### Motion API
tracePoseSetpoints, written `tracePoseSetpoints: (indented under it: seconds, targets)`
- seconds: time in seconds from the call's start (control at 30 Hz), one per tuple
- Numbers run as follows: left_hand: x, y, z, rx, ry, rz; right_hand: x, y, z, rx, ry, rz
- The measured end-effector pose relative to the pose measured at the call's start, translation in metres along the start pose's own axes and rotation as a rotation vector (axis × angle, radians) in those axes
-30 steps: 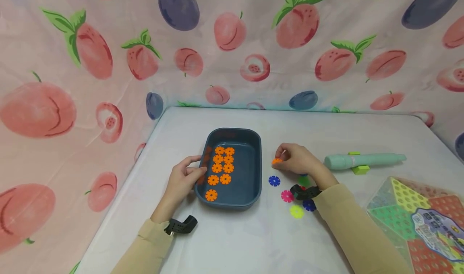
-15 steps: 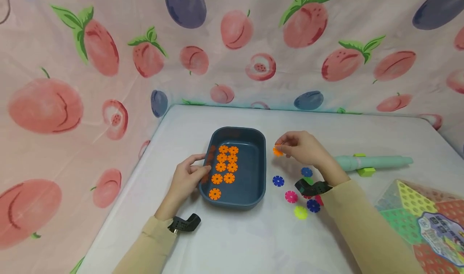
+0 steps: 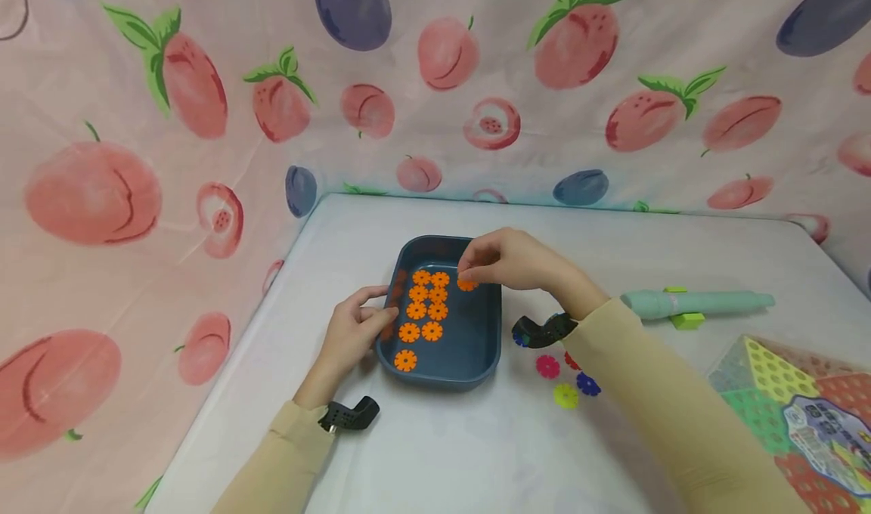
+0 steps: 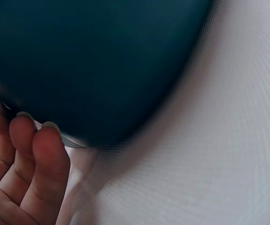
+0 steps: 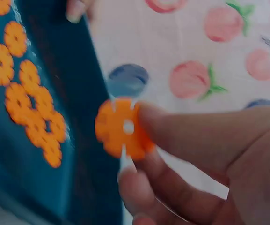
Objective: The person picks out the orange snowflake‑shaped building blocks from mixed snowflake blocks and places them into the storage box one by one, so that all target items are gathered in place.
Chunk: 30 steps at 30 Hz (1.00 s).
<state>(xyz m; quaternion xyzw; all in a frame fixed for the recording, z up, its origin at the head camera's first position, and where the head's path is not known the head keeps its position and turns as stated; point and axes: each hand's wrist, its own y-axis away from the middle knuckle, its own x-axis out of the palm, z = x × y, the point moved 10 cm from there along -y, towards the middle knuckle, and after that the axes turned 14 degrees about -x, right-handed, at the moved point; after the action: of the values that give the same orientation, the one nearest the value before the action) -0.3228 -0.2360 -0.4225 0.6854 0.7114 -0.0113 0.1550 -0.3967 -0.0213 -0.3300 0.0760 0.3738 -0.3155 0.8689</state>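
Note:
My right hand (image 3: 512, 260) is over the far right part of a dark blue tray (image 3: 476, 348). Between thumb and fingertips it pinches an orange notched disc (image 5: 120, 127) with a small central hole. At the tray's left side my left hand (image 3: 348, 335) grips the rim, and its fingers (image 4: 48, 150) lie against the outer wall in the left wrist view. Several orange discs (image 3: 409, 332) lie flat in the tray, mostly in two columns along its left half, with a lone disc (image 3: 405, 360) nearest me.
Right of the tray lie loose discs: pink (image 3: 547, 366), yellow (image 3: 565, 396) and blue (image 3: 588, 384), partly covered by my right forearm. Farther right are a pale green wand-shaped object (image 3: 721, 304) on lime supports and a clear box (image 3: 762, 416) with coloured perforated panels.
My right hand has lifted the orange disc off the table and carried it left, over the tray. My left hand has stayed on the rim. The head view has shifted slightly.

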Motion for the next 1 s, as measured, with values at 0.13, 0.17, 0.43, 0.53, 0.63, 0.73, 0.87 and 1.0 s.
tracePoseSetpoints:
  seconds: [0.13, 0.17, 0.43, 0.53, 0.63, 0.73, 0.87, 1.0]
  targets:
    - [0.001, 0.0, 0.004, -0.005, -0.002, 0.003, 0.028, -0.013, 0.002, 0.003, -0.075, 0.1]
    - [0.001, 0.0, 0.004, -0.005, -0.003, 0.003, 0.035, -0.016, 0.002, 0.005, -0.076, 0.12]
    - [0.001, 0.001, 0.008, -0.025, -0.007, 0.012, 0.089, -0.027, -0.002, 0.064, 0.014, 0.318]
    - [-0.002, 0.0, 0.007, -0.028, 0.001, 0.01, 0.1, -0.033, 0.0, 0.066, 0.011, 0.339]
    - [-0.004, -0.002, 0.003, -0.021, -0.003, 0.002, 0.104, -0.04, 0.003, 0.048, 0.002, 0.337]
    - [-0.005, -0.004, -0.003, -0.001, -0.015, -0.003, 0.104, -0.043, 0.001, 0.05, -0.008, 0.335]
    - [-0.004, -0.007, -0.007, 0.018, -0.02, -0.003, 0.105, -0.043, -0.002, 0.062, -0.019, 0.346]
    - [-0.004, -0.007, -0.003, 0.003, -0.009, 0.004, 0.111, -0.041, -0.003, 0.053, -0.022, 0.367]
